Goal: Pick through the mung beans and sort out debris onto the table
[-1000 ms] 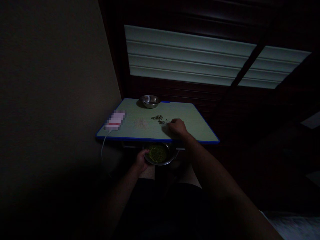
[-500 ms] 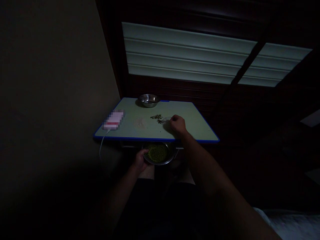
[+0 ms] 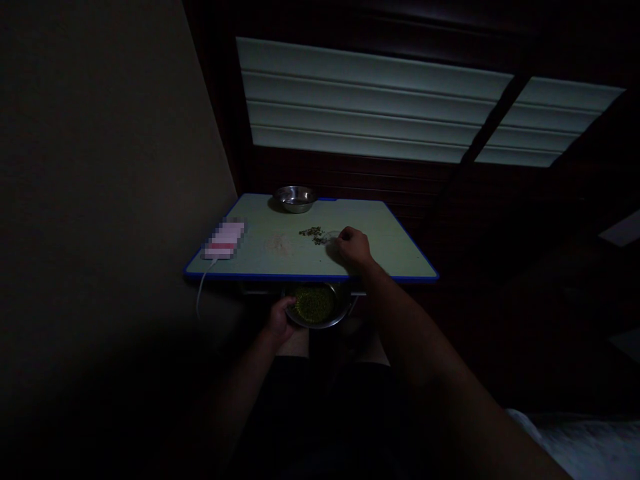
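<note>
Fingers [image 3: 342, 241] of the right hand [image 3: 356, 249] are pinched together on a small clear object [image 3: 330, 237], too dim to identify, low over the worktop [image 3: 395, 250]. Just beside the clear object lie small dark bits [image 3: 313, 232], loosely scattered in two clusters.

The left hand [image 3: 281, 321] grips the near-left side of a metal bowl [image 3: 323, 326], thumb over the rim, other fingers mostly hidden beneath it. Green grains [image 3: 314, 305] lie in this bowl, which is below the worktop's blue near edge and above the person's legs [image 3: 295, 343].

Farther left on the worktop is a pale patch [image 3: 279, 245], its makeup unclear. A second metal bowl [image 3: 296, 208] stands upright near the far edge. By the left edge lies a pixelated pink-and-white item [image 3: 225, 240], with a white cable [image 3: 201, 287] hanging down from it.

Beyond are dark woodwork [image 3: 350, 177] with pale slatted panels [image 3: 360, 100], and a plain wall [image 3: 100, 133] at left. Light fabric [image 3: 590, 443] shows at lower right.
</note>
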`<state>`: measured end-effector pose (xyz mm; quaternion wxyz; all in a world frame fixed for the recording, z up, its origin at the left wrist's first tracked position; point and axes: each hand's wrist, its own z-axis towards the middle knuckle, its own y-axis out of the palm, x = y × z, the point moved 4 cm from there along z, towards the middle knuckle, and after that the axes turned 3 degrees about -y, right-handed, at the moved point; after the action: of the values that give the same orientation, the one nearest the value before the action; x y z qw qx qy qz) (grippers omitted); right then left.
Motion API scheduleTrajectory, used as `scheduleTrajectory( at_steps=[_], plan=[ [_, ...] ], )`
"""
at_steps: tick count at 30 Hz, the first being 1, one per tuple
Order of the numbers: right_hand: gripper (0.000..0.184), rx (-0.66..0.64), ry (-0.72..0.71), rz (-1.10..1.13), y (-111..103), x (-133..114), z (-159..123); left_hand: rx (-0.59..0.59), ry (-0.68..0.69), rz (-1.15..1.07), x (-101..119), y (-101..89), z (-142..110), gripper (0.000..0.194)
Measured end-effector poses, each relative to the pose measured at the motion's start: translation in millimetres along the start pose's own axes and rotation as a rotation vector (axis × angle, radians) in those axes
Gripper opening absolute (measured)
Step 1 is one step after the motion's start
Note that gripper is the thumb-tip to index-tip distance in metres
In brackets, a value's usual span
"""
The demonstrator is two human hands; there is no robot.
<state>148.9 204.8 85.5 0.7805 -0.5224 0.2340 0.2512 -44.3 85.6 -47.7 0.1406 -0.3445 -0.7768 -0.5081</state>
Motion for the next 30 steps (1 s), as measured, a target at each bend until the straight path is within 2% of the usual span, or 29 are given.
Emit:
scheduleTrajectory(
  at_steps=[8, 18, 26, 30],
  plan=[
    [0.014, -0.013, -0.048, 0.075, 2.1, 0.8, -0.4, 0.027, -0.017, 0.022, 1.4, 2.7, -3.4, 0.030],
    [0.014, -0.020, -0.089, 0.118, 5.6, 3.4, 1.1, 0.015, -0.005, 0.014, 1.0, 1.2, -1.2, 0.042],
    [0.015, -0.028, -0.104, 0.103, 4.6, 1.4, 0.5, 0.010, -0.019, -0.010, 0.7, -1.1, 0.1, 0.045],
    [0.016, -0.038, -0.118, 0.084, 5.5, 1.9, 1.3, 0.015, -0.013, 0.004, 0.7, -1.1, 0.0, 0.040]
  ],
)
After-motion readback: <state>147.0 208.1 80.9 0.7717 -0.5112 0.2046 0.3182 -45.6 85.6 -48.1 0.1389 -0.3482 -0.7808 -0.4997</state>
